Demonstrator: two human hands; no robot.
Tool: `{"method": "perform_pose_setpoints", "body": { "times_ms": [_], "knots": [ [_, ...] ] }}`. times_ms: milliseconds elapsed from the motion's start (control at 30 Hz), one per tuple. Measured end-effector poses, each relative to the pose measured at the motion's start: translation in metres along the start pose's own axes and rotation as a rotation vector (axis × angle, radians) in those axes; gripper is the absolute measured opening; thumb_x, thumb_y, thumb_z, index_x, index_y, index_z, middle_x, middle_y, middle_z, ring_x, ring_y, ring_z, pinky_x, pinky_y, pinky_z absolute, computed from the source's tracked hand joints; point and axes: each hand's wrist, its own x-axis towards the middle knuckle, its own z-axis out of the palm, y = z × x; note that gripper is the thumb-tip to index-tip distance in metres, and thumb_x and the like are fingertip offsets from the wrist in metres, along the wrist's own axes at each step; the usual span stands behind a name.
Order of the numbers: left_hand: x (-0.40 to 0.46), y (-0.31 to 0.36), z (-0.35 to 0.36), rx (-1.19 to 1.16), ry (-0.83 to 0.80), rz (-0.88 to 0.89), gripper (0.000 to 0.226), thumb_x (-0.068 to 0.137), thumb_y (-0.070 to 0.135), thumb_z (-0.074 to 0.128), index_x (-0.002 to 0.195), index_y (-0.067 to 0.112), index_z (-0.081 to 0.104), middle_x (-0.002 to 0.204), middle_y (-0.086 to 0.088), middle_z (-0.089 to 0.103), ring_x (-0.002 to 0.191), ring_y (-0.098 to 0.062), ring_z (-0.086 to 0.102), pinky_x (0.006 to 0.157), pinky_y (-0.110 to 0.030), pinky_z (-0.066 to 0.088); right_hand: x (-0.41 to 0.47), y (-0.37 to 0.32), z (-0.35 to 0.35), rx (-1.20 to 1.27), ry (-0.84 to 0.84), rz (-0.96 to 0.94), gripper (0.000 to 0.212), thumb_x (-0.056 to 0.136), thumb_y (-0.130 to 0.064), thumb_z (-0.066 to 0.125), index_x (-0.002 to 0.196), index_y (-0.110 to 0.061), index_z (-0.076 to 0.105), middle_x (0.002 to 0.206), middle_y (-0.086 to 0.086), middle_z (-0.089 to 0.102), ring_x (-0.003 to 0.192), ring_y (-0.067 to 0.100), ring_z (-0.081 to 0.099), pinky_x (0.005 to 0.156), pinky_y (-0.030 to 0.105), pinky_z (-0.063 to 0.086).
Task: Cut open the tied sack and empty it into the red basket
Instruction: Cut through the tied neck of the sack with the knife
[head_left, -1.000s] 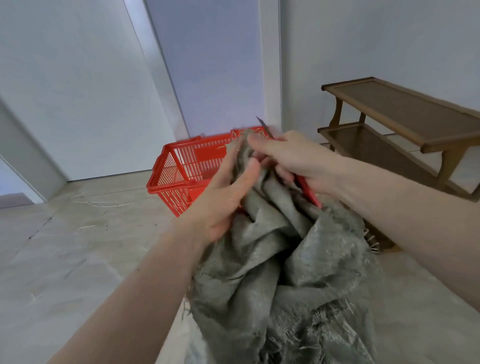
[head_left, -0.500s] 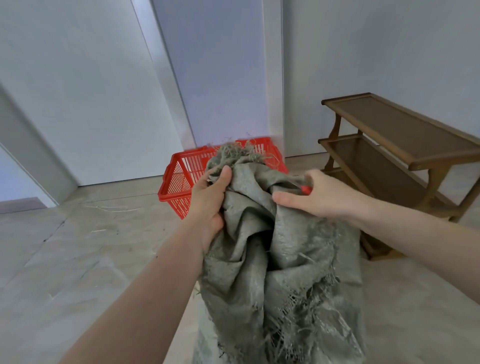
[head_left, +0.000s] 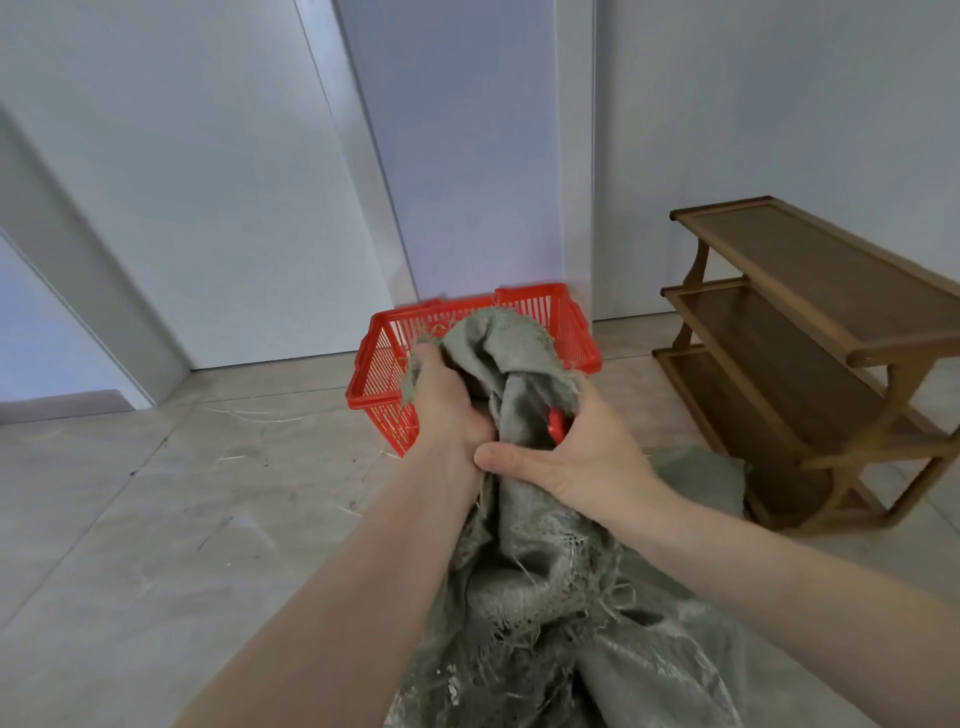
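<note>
Both hands have dropped lower: left hand (head_left: 447, 410) and right hand (head_left: 582, 457) clutch the bunched sack (head_left: 519, 545) over the floor (head_left: 156, 519), its top overlapping the red basket (head_left: 384, 374).

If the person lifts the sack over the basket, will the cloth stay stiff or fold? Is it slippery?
Probably floppy: the sack bunches into deep folds under the left hand and right hand. Probably not slippery: the weave looks coarse, with frayed threads. Its mouth already droops toward the basket, so it may sag when lifted.
</note>
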Motion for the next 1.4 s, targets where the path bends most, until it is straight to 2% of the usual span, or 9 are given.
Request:
{"method": "perform_pose_setpoints", "body": {
  "times_ms": [100, 300, 433, 500, 767, 967, 1067, 1233, 1400],
  "knots": [
    [0.000, 0.003, -0.001, -0.018, -0.025, 0.021, 0.047, 0.104, 0.037, 0.039, 0.080, 0.007, 0.064, 0.058, -0.011, 0.070, 0.048, -0.023, 0.070, 0.043, -0.027, 0.055, 0.006, -0.006, 0.003, 0.014, 0.045, -0.047, 0.065, 0.057, -0.038, 0.095, 0.115, -0.032, 0.067, 0.109, -0.017, 0.073, 0.106, -0.002, 0.065, 0.100, 0.031, 0.050],
    [-0.010, 0.015, -0.021, 0.179, -0.246, -0.025, 0.062, 0.103, 0.056, 0.032, 0.119, 0.008, 0.068, 0.112, -0.019, 0.074, 0.100, -0.030, 0.072, 0.092, -0.047, 0.052, 0.030, -0.022, -0.013, 0.087, 0.084, -0.004, 0.032, 0.069, -0.018, 0.090, 0.097, -0.024, 0.076, 0.093, -0.010, 0.078, 0.091, 0.010, 0.074, 0.091, 0.042, 0.057],
    [-0.023, 0.023, -0.046, 0.860, -0.373, 0.356, 0.027, 0.090, 0.058, 0.057, 0.105, 0.036, 0.053, 0.105, 0.028, 0.056, 0.103, 0.025, 0.055, 0.085, -0.012, 0.043, 0.054, -0.042, -0.022, 0.199, 0.129, 0.099, 0.029, 0.071, -0.009, 0.088, 0.096, -0.015, 0.076, 0.090, 0.000, 0.079, 0.086, 0.016, 0.075, 0.087, 0.041, 0.060],
    [-0.031, 0.016, -0.060, 1.020, -0.536, 0.398, 0.094, 0.052, 0.092, 0.059, 0.125, 0.040, 0.032, 0.121, 0.040, 0.033, 0.100, 0.042, 0.037, 0.085, 0.005, 0.033, 0.060, -0.048, -0.021, 0.229, 0.142, 0.138, 0.027, 0.070, -0.008, 0.088, 0.094, -0.013, 0.075, 0.090, 0.002, 0.079, 0.084, 0.018, 0.075, 0.082, 0.038, 0.061],
    [-0.023, -0.029, -0.032, 0.575, -0.307, 0.590, 0.058, 0.082, -0.002, 0.075, 0.118, 0.032, 0.045, 0.112, 0.006, 0.065, 0.094, 0.007, 0.069, 0.078, -0.013, 0.053, 0.062, -0.054, -0.005, 0.115, 0.086, 0.180, 0.029, 0.069, -0.031, 0.090, 0.091, -0.022, 0.074, 0.086, -0.005, 0.078, 0.082, 0.011, 0.074, 0.084, 0.033, 0.059],
    [0.001, -0.022, -0.030, 0.576, -0.060, 0.666, 0.063, 0.069, 0.028, 0.088, 0.120, 0.012, 0.054, 0.111, 0.004, 0.069, 0.096, 0.004, 0.068, 0.080, -0.013, 0.054, 0.048, -0.074, -0.046, -0.385, 0.149, -0.028, 0.081, 0.064, -0.084, 0.061, 0.121, -0.027, 0.057, 0.107, -0.018, 0.063, 0.092, -0.001, 0.060, 0.090, 0.034, 0.051],
    [0.013, -0.012, -0.028, 0.571, 0.001, 0.645, 0.080, 0.060, 0.055, 0.086, 0.122, 0.011, 0.061, 0.115, -0.001, 0.072, 0.106, -0.012, 0.069, 0.087, -0.024, 0.057, 0.036, -0.076, -0.050, -0.553, -0.191, -0.115, 0.107, 0.053, -0.082, 0.066, 0.145, -0.037, 0.035, 0.124, -0.025, 0.046, 0.104, -0.003, 0.051, 0.092, 0.027, 0.042],
    [-0.009, 0.006, -0.017, 0.672, -0.232, 0.338, 0.040, 0.081, 0.050, 0.062, 0.107, 0.020, 0.067, 0.092, 0.009, 0.074, 0.089, -0.003, 0.071, 0.064, -0.008, 0.053, 0.050, -0.044, -0.052, -0.509, -0.170, -0.185, 0.066, 0.059, -0.051, 0.090, 0.117, -0.031, 0.066, 0.099, -0.023, 0.066, 0.086, -0.013, 0.056, 0.082, 0.015, 0.045],
    [-0.041, 0.020, -0.030, 0.469, -0.326, 0.105, 0.113, 0.055, 0.097, 0.044, 0.130, 0.013, 0.058, 0.103, -0.012, 0.076, 0.101, -0.027, 0.071, 0.082, -0.039, 0.057, 0.072, -0.048, -0.045, -0.464, -0.117, -0.313, 0.041, 0.063, -0.041, 0.088, 0.075, -0.010, 0.065, 0.064, -0.006, 0.051, 0.056, 0.006, 0.039, 0.056, 0.025, 0.028]
  ]
}}
